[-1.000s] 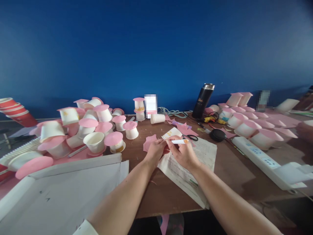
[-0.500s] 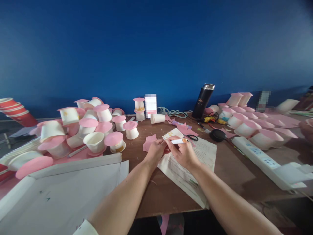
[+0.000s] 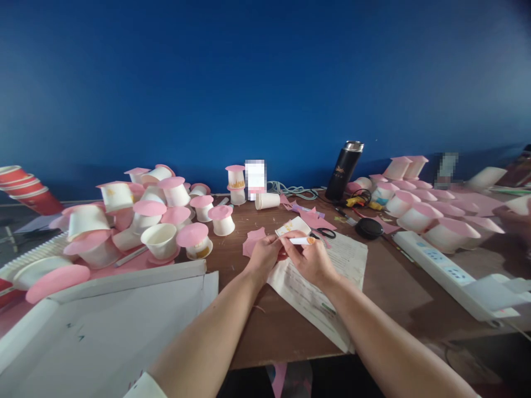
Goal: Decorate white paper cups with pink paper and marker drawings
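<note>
My left hand (image 3: 265,255) is closed on a white paper cup (image 3: 295,225) with yellow-orange marks on its side, lying on its side over a printed sheet (image 3: 346,260). In my right hand (image 3: 310,258) is a white marker (image 3: 299,241) with an orange end, held between the fingers close to the cup. Both hands nearly touch, and their fingers hide part of the cup. Pink paper scraps (image 3: 253,241) lie left of the cup, and black-handled scissors (image 3: 327,232) lie just behind my right hand.
Many white cups with pink discs (image 3: 193,235) crowd the left, behind a white box lid (image 3: 124,331). A black flask (image 3: 344,170), a round black object (image 3: 369,228), a power strip (image 3: 435,271) and more pink-topped cups (image 3: 452,235) are at the right.
The marker in my right hand has tilted and shifted slightly left. My left hand remains on the cup. At the far right edge, the other person's hand has moved and a pale cup shows there.
</note>
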